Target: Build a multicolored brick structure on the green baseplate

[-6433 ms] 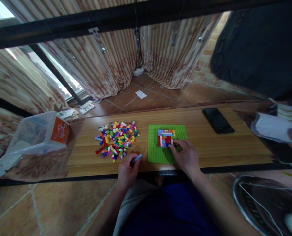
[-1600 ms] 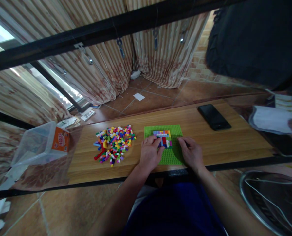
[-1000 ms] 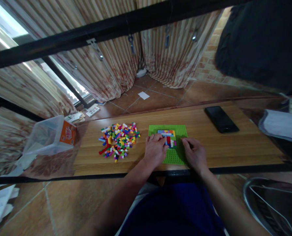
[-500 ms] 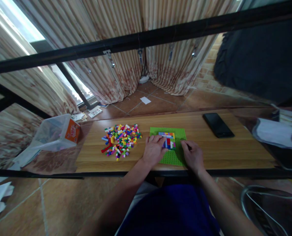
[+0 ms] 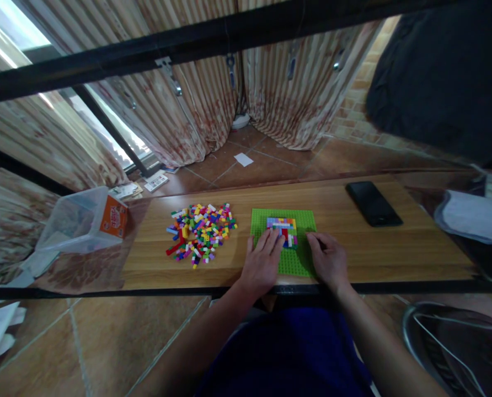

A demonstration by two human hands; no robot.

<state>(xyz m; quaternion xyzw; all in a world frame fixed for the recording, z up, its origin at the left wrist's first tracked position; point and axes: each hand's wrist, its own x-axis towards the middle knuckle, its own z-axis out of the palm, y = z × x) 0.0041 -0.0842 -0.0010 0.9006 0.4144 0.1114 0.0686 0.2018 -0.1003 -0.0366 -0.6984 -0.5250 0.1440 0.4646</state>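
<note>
A green baseplate [image 5: 301,218] lies near the front edge of the wooden table [image 5: 395,248]. On it stands a flat block of many-coloured bricks [image 5: 282,227]. My left hand [image 5: 262,262] lies flat on the plate's left part, its fingers stretched out and its fingertips touching the lower left of the brick block. My right hand [image 5: 329,258] rests on the plate's right side with its fingers curled; nothing shows in it. A heap of loose coloured bricks [image 5: 200,231] lies to the left of the plate.
A black phone [image 5: 373,203] lies at the table's back right. A clear plastic tub [image 5: 70,223] with an orange label lies tipped at the left end. White cloth or paper [image 5: 469,216] sits at the far right. A black bar [image 5: 229,38] crosses overhead.
6.4 s ago my left hand held a blue brick beside the plate; it then went onto the brick block. My left fingers have now flattened out. My right hand has stayed on the plate.
</note>
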